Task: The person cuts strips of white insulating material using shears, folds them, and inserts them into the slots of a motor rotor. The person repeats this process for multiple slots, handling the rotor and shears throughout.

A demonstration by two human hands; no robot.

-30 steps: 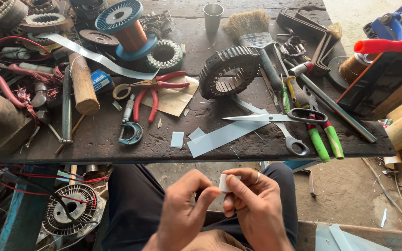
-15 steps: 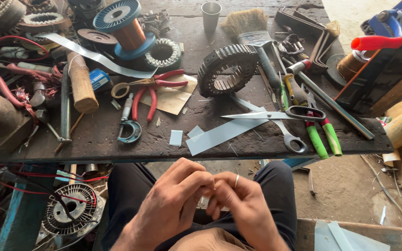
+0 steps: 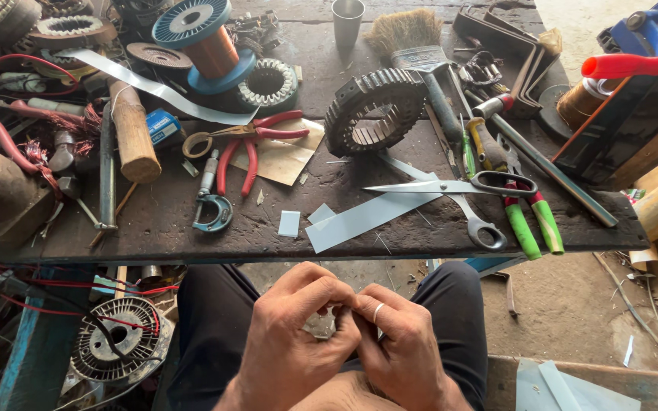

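Two hands, the left hand (image 3: 295, 335) and the right hand (image 3: 401, 339), are pressed closed together over the lap around a small pale strip piece (image 3: 320, 326), now almost hidden though shown flat earlier, while longer strips (image 3: 371, 213) are left uncut on the counter (image 3: 154, 224).

Left hand (image 3: 291, 335) and right hand (image 3: 401, 342) closed together, white slip now hidden between fingers

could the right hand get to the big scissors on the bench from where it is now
Probably yes. The scissors lie open near the bench's front edge, just ahead of the right hand, with nothing standing between; but that hand is now pressed against the left hand.
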